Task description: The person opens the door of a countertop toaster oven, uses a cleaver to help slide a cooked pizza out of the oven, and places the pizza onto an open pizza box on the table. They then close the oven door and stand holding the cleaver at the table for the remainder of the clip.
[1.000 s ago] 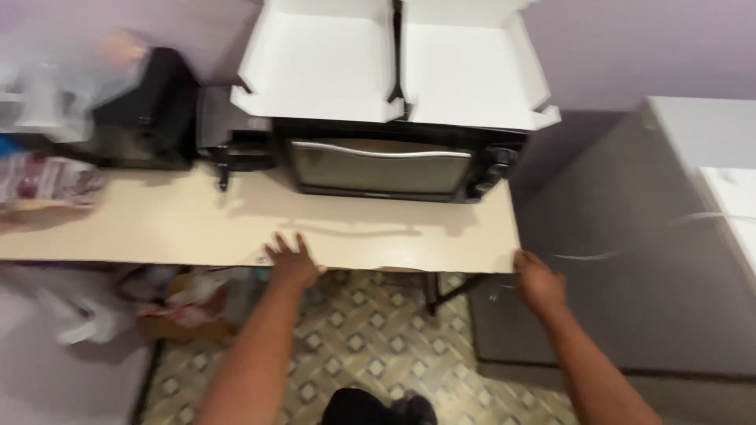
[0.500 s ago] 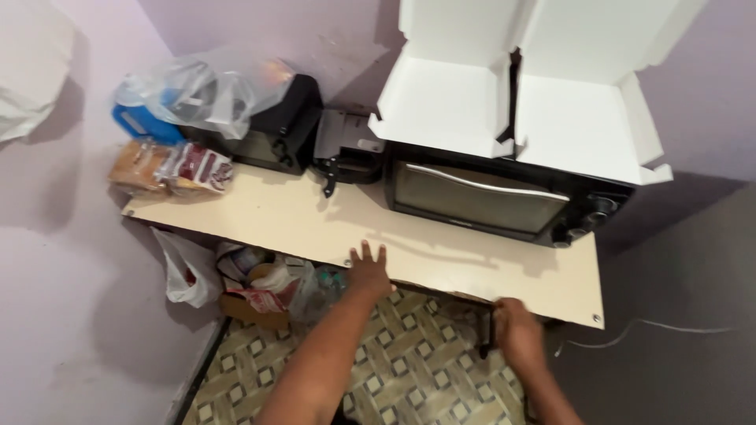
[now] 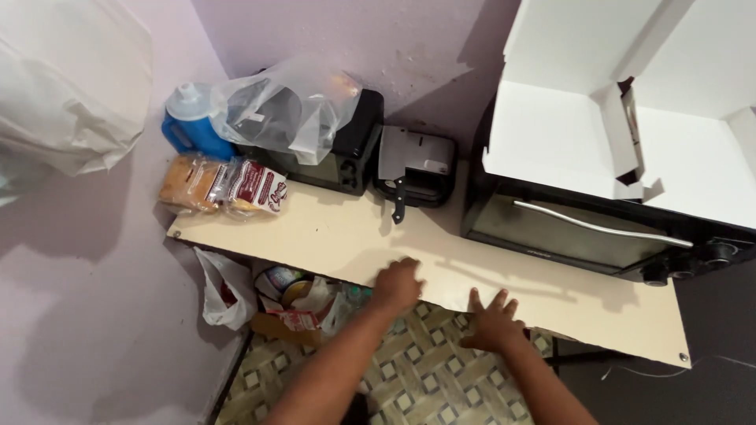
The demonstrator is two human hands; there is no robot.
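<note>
Your two hands at surface [image 3: 331,236] front edge: left hand [image 3: 398,285] curled on it, right hand [image 3: 492,321] splayed flat, holding nothing. Two ovens, one bread bag [image 3: 224,186].

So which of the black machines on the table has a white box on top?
The big black oven at the right end, nearest the right hand. The smaller black oven carries a clear plastic bag instead.

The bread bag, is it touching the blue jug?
Apart. The head view shows the bread bag lying on the shelf with a strip of purple wall between it and the blue jug behind.
</note>
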